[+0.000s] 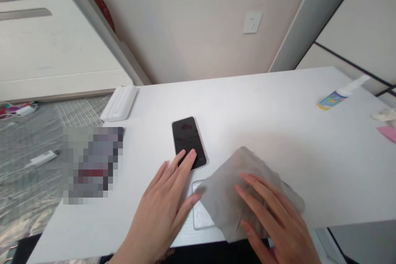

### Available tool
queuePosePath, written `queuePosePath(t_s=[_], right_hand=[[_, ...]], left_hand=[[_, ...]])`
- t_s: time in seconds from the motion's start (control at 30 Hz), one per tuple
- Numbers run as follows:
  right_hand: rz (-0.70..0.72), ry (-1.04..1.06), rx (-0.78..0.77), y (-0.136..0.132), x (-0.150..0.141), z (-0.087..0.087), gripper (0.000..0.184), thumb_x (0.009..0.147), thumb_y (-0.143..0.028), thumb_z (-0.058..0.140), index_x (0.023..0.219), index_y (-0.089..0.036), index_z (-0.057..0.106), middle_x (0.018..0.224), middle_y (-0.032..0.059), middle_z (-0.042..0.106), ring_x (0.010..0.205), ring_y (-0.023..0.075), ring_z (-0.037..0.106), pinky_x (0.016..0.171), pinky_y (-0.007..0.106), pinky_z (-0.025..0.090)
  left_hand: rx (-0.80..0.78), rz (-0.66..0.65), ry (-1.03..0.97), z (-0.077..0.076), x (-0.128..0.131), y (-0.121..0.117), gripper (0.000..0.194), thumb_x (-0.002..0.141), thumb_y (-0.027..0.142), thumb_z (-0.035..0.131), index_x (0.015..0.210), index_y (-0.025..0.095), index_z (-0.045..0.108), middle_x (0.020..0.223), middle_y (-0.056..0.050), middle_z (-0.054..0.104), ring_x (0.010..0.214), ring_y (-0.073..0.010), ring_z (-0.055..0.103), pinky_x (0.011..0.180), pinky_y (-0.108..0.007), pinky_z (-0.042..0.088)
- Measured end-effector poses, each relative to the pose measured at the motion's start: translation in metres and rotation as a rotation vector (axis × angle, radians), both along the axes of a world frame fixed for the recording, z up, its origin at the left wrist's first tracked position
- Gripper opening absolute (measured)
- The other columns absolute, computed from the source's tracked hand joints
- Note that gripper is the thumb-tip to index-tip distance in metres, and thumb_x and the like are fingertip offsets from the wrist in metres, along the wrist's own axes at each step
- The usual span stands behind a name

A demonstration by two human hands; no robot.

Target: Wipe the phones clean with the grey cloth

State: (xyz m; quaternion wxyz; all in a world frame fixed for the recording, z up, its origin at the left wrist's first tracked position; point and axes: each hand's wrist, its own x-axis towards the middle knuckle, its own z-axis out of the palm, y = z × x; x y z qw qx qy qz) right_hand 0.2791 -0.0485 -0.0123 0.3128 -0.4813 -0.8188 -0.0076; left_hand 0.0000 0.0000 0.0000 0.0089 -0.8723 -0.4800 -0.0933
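Observation:
A black-screened smartphone (186, 138) in a pale-edged case lies face up on the white table. My left hand (165, 198) is flat with its fingers stretched out, and its fingertips rest on the lower end of the phone. Under my right hand (275, 218) a grey cloth (229, 185) is spread on the table near the front edge. That hand's fingers are apart and lie over the cloth. From beneath the cloth's left side shows a flat, clear-edged rectangular thing (201, 214); the rest of it is covered.
At the right of the white table (247, 107) lies a spray bottle (335, 99) with a colourful label. A white rectangular item (119, 104) sits at the back left corner, and a pixelated object (97, 165) at the left edge. A wall socket (253, 22) is behind.

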Motion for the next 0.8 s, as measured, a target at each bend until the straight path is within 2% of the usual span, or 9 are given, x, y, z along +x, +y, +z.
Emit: queuePosePath(t_s=[0.07,0.13,0.23,0.33,0.47,0.57,0.63,0.7,0.8], right_hand=[[-0.031,-0.032,0.021,-0.003,0.003,-0.001,0.04,0.102,-0.028,0.056,0.139,-0.017,0.066,0.15,0.0103,0.063,0.131,0.0271,0.065,0.11,0.038,0.052],[-0.05,-0.017,0.022,-0.008,0.01,-0.003,0.043,0.101,-0.025,0.056,0.142,-0.017,0.063,0.151,0.0099,0.061,0.133,0.0253,0.064,0.119,0.038,0.044],[-0.013,-0.038,-0.021,-0.013,0.02,-0.006,0.053,0.101,-0.025,0.054,0.152,-0.014,0.055,0.152,0.0086,0.061,0.139,0.0239,0.059,0.129,0.037,0.031],[0.036,-0.12,-0.032,-0.013,0.023,-0.009,0.06,0.103,-0.033,0.055,0.159,-0.012,0.048,0.153,0.008,0.062,0.142,0.0266,0.057,0.133,0.04,0.021],[0.024,-0.198,-0.009,-0.012,0.005,-0.011,0.07,0.105,-0.054,0.055,0.156,-0.007,0.052,0.154,0.0112,0.06,0.142,0.035,0.055,0.135,0.048,0.012],[0.02,-0.241,-0.005,-0.011,-0.02,-0.012,0.089,0.1,-0.078,0.048,0.149,-0.005,0.058,0.157,0.0118,0.056,0.145,0.0392,0.051,0.135,0.051,0.003],[0.012,-0.241,-0.015,-0.01,-0.031,-0.013,0.094,0.099,-0.084,0.041,0.15,-0.007,0.057,0.16,0.0089,0.053,0.151,0.0387,0.044,0.135,0.051,-0.001],[0.012,-0.247,-0.035,-0.009,-0.032,-0.012,0.094,0.1,-0.084,0.038,0.154,-0.009,0.054,0.163,0.0073,0.05,0.159,0.0381,0.03,0.135,0.052,-0.003],[-0.039,-0.272,-0.057,-0.008,-0.016,-0.01,0.083,0.103,-0.071,0.046,0.159,-0.01,0.048,0.166,0.0101,0.046,0.165,0.0382,0.01,0.133,0.055,-0.004]], left_hand=[[0.073,-0.018,-0.019,0.005,-0.005,-0.007,0.065,0.11,0.044,0.046,0.167,0.016,0.029,0.174,-0.013,0.034,0.158,-0.0263,0.04,0.129,-0.045,0.034],[0.103,-0.057,-0.065,0.009,-0.009,-0.017,0.063,0.109,0.045,0.05,0.163,0.016,0.037,0.17,-0.01,0.043,0.153,-0.0226,0.047,0.128,-0.037,0.035],[0.081,-0.058,-0.101,0.007,-0.01,-0.037,0.072,0.104,0.057,0.057,0.16,0.015,0.041,0.151,-0.008,0.065,0.135,-0.0208,0.063,0.116,-0.028,0.049],[0.074,0.004,-0.111,-0.004,-0.005,-0.05,0.071,0.104,0.056,0.057,0.16,0.015,0.04,0.145,-0.011,0.069,0.128,-0.0233,0.068,0.108,-0.032,0.057],[0.036,0.061,-0.185,-0.012,0.006,-0.052,0.072,0.107,0.05,0.053,0.165,0.014,0.03,0.144,-0.015,0.067,0.128,-0.025,0.069,0.103,-0.035,0.061],[-0.004,0.079,-0.232,-0.011,0.01,-0.048,0.077,0.107,0.052,0.05,0.168,0.014,0.023,0.144,-0.016,0.067,0.126,-0.0253,0.069,0.101,-0.035,0.062],[-0.018,0.079,-0.241,-0.011,0.01,-0.046,0.078,0.106,0.051,0.05,0.169,0.014,0.02,0.145,-0.015,0.066,0.128,-0.0259,0.069,0.103,-0.036,0.062],[-0.042,0.084,-0.241,-0.012,0.009,-0.044,0.081,0.104,0.051,0.054,0.169,0.015,0.021,0.146,-0.014,0.065,0.129,-0.0263,0.068,0.104,-0.037,0.061],[-0.077,0.107,-0.278,-0.014,0.009,-0.044,0.089,0.098,0.052,0.066,0.167,0.016,0.023,0.143,-0.013,0.067,0.125,-0.0267,0.069,0.104,-0.037,0.062]])
